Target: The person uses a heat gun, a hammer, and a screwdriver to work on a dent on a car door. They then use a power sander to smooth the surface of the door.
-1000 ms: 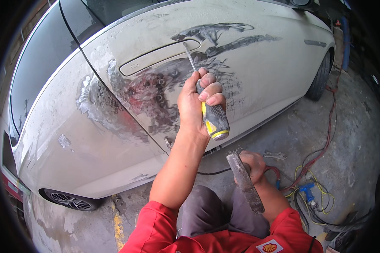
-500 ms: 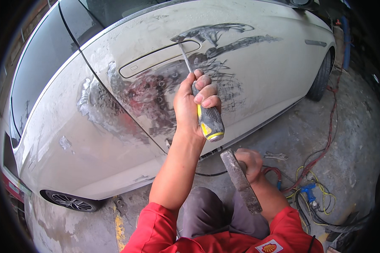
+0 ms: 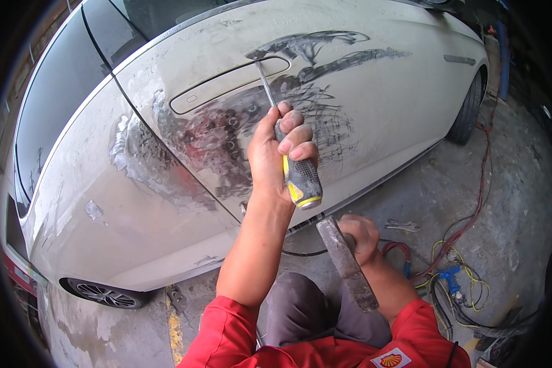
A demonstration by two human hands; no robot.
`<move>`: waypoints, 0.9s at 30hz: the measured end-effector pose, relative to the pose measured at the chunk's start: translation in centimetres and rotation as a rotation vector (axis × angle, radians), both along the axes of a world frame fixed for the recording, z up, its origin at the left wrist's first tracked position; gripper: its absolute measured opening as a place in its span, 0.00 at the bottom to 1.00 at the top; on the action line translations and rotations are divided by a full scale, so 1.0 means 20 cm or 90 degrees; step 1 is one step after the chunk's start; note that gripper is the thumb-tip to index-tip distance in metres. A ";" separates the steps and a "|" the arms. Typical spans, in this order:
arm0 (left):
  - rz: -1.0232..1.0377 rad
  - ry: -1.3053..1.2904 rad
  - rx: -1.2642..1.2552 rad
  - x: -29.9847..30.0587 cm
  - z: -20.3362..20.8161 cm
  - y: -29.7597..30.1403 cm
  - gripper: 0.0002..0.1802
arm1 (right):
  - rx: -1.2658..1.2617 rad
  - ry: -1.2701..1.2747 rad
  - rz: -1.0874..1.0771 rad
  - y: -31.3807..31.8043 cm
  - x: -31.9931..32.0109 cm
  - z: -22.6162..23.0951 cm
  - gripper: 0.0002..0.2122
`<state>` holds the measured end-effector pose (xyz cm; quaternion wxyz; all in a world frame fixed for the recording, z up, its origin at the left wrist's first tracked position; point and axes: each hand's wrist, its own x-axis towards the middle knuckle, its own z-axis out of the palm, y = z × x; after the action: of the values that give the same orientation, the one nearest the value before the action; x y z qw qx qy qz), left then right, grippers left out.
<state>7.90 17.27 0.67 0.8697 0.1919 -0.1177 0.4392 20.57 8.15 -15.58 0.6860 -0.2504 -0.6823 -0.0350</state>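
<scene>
My left hand point(image 3: 282, 144) is wrapped round the black and yellow handle of a screwdriver point(image 3: 303, 181). Its thin metal shaft slants up, and the tip reaches the upper edge of the long flush door handle point(image 3: 227, 85). That handle sits in the white car door point(image 3: 374, 92), which is dented, sanded and smeared with dark and reddish marks. Lower and to the right, my right hand point(image 3: 360, 236) grips a hammer point(image 3: 348, 264) with a heavy, worn metal head. The hammer head is apart from the screwdriver's butt end; most of its handle is hidden by my hand.
A wrench point(image 3: 403, 226) lies on the concrete floor point(image 3: 503, 233) at right. Near it are a red hose point(image 3: 466, 222), tangled black and yellow cables and a blue air gun point(image 3: 450, 279). The rear door point(image 3: 135, 227) has rough grey filler. Below is the rear wheel point(image 3: 104, 293).
My left hand and the screwdriver have shifted slightly left, with the tip moving a little along the door handle's upper edge. The hammer has moved slightly left too.
</scene>
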 end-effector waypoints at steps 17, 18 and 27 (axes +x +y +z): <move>0.038 0.053 -0.014 0.02 -0.01 0.01 0.09 | -0.001 -0.027 -0.025 0.05 0.00 0.00 0.22; 0.032 0.043 -0.005 0.02 -0.02 0.01 0.10 | -0.007 -0.033 -0.039 0.06 -0.01 -0.01 0.22; 0.000 0.011 -0.020 0.02 -0.02 -0.01 0.12 | -0.029 -0.060 -0.121 0.00 -0.01 0.01 0.13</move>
<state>8.33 17.03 0.37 0.8737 0.1820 -0.1034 0.4392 20.45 8.05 -15.36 0.6406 -0.3279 -0.6877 -0.0960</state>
